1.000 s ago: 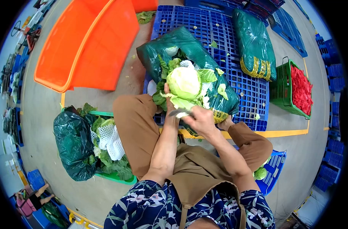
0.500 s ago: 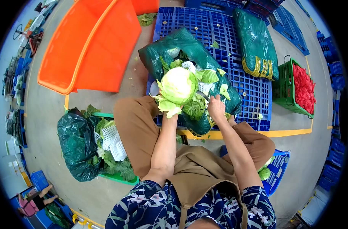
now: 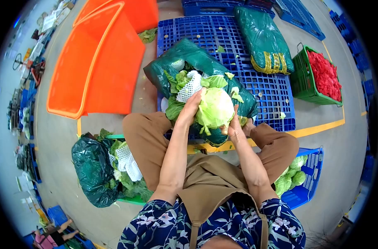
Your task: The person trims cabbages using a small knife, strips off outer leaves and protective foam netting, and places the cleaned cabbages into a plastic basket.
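Note:
A pale green cabbage [image 3: 216,108] is held up over an opened green plastic bag [image 3: 172,58]. My left hand [image 3: 192,108] is wrapped round its left side. Against its lower right side, my right hand [image 3: 236,128] grips it with the fingers partly hidden. A short tan piece [image 3: 225,130] shows at the right fingers; whether it is a knife handle or a stem I cannot tell. No blade is visible now. White foam netting [image 3: 189,87] and loose cabbage leaves [image 3: 216,81] lie on the bag just beyond the cabbage.
The bag lies on a blue pallet [image 3: 276,110], with a filled green bag [image 3: 263,41] farther back. Orange bins [image 3: 114,70] stand left, a green crate [image 3: 301,76] of red material right. Beside my legs are a crate of leaves and netting [image 3: 128,164] and a blue crate [image 3: 309,178] of cabbages.
The cabbage has moved right and down and has turned, with fewer outer leaves hanging. My right hand has come from beside it onto it; the dark blade seen earlier is out of sight.

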The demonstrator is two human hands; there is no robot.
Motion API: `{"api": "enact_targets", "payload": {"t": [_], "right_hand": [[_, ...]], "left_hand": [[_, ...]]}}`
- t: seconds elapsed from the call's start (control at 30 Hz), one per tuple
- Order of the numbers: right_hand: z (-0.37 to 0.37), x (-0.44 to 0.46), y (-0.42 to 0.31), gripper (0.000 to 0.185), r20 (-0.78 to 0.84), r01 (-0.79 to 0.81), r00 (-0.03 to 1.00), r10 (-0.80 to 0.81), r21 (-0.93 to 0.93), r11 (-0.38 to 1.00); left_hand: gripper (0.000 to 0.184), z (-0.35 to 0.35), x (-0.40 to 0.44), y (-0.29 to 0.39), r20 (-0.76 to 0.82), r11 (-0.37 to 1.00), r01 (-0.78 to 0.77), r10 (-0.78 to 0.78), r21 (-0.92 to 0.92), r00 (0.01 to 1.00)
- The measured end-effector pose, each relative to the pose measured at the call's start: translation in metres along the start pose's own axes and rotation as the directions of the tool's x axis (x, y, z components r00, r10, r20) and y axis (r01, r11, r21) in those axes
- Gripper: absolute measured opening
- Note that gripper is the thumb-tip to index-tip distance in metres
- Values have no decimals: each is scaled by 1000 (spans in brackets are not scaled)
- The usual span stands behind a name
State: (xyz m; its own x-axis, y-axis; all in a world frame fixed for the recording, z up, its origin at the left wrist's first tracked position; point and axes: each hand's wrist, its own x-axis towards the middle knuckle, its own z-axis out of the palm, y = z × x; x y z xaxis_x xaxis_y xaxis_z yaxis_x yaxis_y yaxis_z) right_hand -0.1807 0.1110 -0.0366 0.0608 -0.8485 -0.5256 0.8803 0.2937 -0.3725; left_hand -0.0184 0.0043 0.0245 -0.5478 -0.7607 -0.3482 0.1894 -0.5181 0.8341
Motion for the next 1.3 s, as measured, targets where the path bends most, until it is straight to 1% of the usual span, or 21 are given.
{"api": "enact_targets", "payload": {"t": [0.1,0.13,0.2,0.23,0.27,0.3,0.37,0.47,0.57,0.6,0.7,0.73,0.83,0.87,0.97,1.03,1.07,1.13,1.23,1.27,1.3], "right_hand": [[-4,-2,18,95,88,101,989,-118,178,979],[3,-3,14,98,92,146,982,-164,173,974],[10,-10,8,99,145,193,965,-220,179,965],[12,-7,3,100,179,219,951,-252,185,958],[9,-6,2,103,184,229,947,-264,191,955],[12,-5,-2,102,217,243,932,-291,224,944],[17,-12,-9,101,263,261,904,-336,281,923],[14,-10,-15,100,256,325,880,-400,290,900],[8,-9,-20,100,213,359,879,-427,295,886],[5,-10,-22,98,222,340,883,-414,305,890],[-2,-9,-19,98,202,283,909,-365,344,895],[-2,-6,-15,97,177,284,915,-362,356,890],[-3,1,-12,95,109,344,912,-395,319,883],[-5,1,-11,93,78,321,926,-368,344,882],[-13,10,-4,88,31,249,955,-294,451,857],[-15,15,-3,86,42,212,960,-278,542,813],[-34,22,0,83,176,84,956,-236,604,793],[-28,21,-3,83,111,142,961,-252,584,799],[-13,13,-7,83,53,195,960,-275,574,795],[-7,9,-8,83,41,208,959,-282,574,792],[-4,7,-11,83,32,217,958,-286,571,792]], "left_hand": [[59,21,-12,19,-131,982,-18,43,188,990],[60,37,-21,36,-206,958,3,59,287,977],[56,46,-33,27,-135,917,-243,297,317,945],[55,51,-40,24,-90,870,-368,417,327,904],[54,58,-50,20,-13,728,-443,527,524,850],[58,66,-60,18,64,538,-490,626,686,777],[61,101,-77,30,93,452,-501,668,738,739],[59,95,-63,14,100,485,-505,644,714,759],[45,90,-54,6,105,433,-597,745,675,659],[36,91,-55,8,32,511,-608,749,608,661],[30,96,-59,17,-178,711,-420,601,564,779],[30,93,-55,15,-212,705,-432,628,562,749],[33,87,-41,14,-344,827,-537,559,166,755],[31,85,-39,17,-384,849,-523,510,78,770],[30,78,-32,31,-388,843,-490,386,-220,837],[31,67,-23,29,-401,857,-385,238,-342,885],[32,64,-19,26,-399,854,-343,179,-392,900],[33,62,-12,25,-401,843,-237,27,-483,916],[32,57,-2,19,-365,823,-198,-12,-532,931],[33,56,1,18,-407,844,-197,-28,-499,913],[34,45,7,18,-395,811,-172,-78,-559,916]]}}
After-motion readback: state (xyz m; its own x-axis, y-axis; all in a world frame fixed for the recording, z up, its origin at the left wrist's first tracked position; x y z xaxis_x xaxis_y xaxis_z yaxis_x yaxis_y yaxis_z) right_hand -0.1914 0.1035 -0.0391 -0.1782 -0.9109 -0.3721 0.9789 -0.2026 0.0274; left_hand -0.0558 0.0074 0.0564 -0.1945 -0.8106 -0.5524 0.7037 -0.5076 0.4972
